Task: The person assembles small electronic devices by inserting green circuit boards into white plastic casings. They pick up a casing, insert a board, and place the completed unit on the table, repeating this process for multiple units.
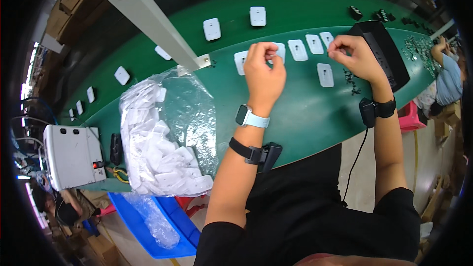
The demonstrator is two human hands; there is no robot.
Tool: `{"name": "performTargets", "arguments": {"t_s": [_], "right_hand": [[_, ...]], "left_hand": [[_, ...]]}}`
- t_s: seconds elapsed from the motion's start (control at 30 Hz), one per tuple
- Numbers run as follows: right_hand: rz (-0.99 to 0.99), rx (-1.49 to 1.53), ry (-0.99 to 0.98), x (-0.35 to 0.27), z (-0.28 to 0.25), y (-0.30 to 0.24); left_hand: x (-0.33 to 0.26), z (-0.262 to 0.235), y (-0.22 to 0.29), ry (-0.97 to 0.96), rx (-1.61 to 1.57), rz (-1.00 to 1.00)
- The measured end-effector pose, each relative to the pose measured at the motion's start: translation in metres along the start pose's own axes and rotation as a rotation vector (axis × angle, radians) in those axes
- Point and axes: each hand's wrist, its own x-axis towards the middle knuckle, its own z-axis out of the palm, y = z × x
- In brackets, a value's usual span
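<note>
The white plastic piece point(279, 52) is lying in a row on the green tabletop point(295, 108), and the left hand point(263, 71) is pinching it at its near edge, fingers closed on it. Just right of that grip, the right hand point(354, 56) is pinching something too small to identify above another white piece point(325, 74), so fitting small parts seems underway, calling for fine alignment.

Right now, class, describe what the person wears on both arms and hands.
Both hands are bare. The left arm carries a pale-strapped smartwatch and a black strap with a small black device. The right wrist has a black strapped device with a thin black cable. Short black sleeves.
</note>
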Motion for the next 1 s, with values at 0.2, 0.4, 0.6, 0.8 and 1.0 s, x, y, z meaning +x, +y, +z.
{"name": "performTargets", "arguments": {"t_s": [0.2, 0.4, 0.6, 0.8, 1.0], "right_hand": [[-0.118, 0.326, 0.127, 0.052, 0.077, -0.01], [-0.21, 0.332, 0.337, 0.043, 0.104, 0.004], [-0.46, 0.251, 0.287, 0.039, 0.111, -0.002], [-0.486, 0.231, 0.306, 0.039, 0.104, 0.008], [-0.47, 0.271, 0.297, 0.038, 0.105, 0.004]], "left_hand": [[0.008, -0.033, 0.003, -0.086, 0.24, -0.352], [0.004, -0.161, -0.023, -0.106, 1.313, -0.422], [0.02, -0.187, -0.052, -0.043, 1.498, -0.553], [0.009, -0.163, -0.029, 0.043, 1.437, -0.394], [0.01, -0.176, -0.023, 0.093, 1.27, -0.348]]}}
